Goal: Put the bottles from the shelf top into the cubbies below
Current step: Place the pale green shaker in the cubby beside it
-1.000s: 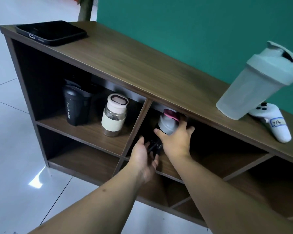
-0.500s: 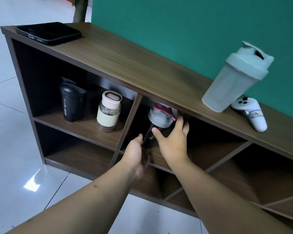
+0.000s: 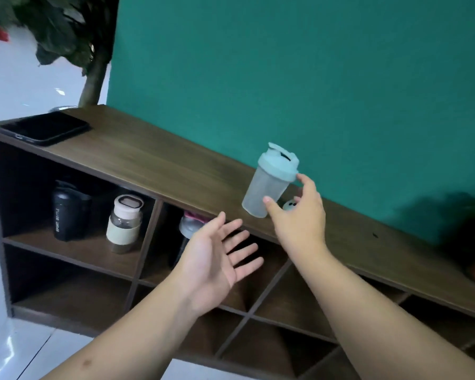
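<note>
A frosted shaker bottle with a pale blue lid (image 3: 269, 185) stands upright on the wooden shelf top (image 3: 159, 165). My right hand (image 3: 299, 215) is at its right side, thumb and fingers spread around it, not closed on it. My left hand (image 3: 217, 259) hovers palm-up and open in front of the middle cubbies. A grey bottle with a pink lid (image 3: 189, 227) stands in the second upper cubby, partly hidden by my left hand. A black sport bottle (image 3: 65, 212) and a clear bottle with cream sleeve (image 3: 125, 223) stand in the left upper cubby.
A black phone (image 3: 44, 127) lies on the left end of the shelf top. A white controller (image 3: 290, 205) peeks out behind my right hand. The green wall runs behind the shelf. A plant stands at the far left, another dark blurred plant at the right edge.
Both hands have left the grey bottle, which stays in the second cubby. My right hand has risen to the shaker bottle on top. My left hand has turned palm-up. The camera has tilted upward.
</note>
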